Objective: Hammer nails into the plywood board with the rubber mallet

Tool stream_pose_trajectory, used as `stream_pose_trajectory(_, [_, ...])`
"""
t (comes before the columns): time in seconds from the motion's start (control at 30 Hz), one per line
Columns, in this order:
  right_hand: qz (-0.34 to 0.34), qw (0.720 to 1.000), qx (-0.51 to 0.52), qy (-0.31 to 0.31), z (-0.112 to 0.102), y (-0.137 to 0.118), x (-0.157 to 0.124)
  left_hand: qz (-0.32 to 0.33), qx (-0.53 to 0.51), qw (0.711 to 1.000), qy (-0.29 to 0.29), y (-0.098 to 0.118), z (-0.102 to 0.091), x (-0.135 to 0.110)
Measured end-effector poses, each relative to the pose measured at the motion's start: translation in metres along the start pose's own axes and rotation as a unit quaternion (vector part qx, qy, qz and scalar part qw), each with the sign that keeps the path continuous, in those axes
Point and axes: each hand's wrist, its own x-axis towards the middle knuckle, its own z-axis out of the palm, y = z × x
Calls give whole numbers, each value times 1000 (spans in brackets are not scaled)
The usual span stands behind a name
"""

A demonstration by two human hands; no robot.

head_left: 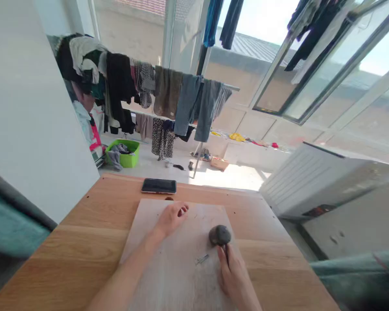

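My right hand (235, 274) is closed around the thin dark handle of what looks like a mallet with a rounded dark grey head (219, 235). The head is over the right side of a pale board (178, 276) lying on the wooden table. Just left of that hand, a small shiny piece (202, 259), perhaps metal, rests on the board. My left hand (173, 217) is over the board's far part, its fingers curled in. Whatever is between those fingers, if anything, is too small to make out. A small dark round thing (169, 198) shows at the board's far edge.
A phone (158, 185) lies beyond the board on the wooden table (74, 237). Past the table are a rack of hanging clothes (188, 99) and a green basket (129, 157) of laundry. A white wall (42, 108) rises at left, a white cabinet (311, 181) at right.
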Motion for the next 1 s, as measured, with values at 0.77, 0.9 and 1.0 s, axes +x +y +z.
stream_pose_trajectory(0.77, [-145,986,31,75,-2,-92,27,10,-4,1000,-14,5,0,-4])
stream_pose_trajectory(0.9, [-172,984,26,35,12,-90,42,22,-24,999,-21,3,0,-5])
stream_pose_trajectory(1.0, [-161,986,13,46,12,-76,39,9,-20,999,-24,3,1,-5])
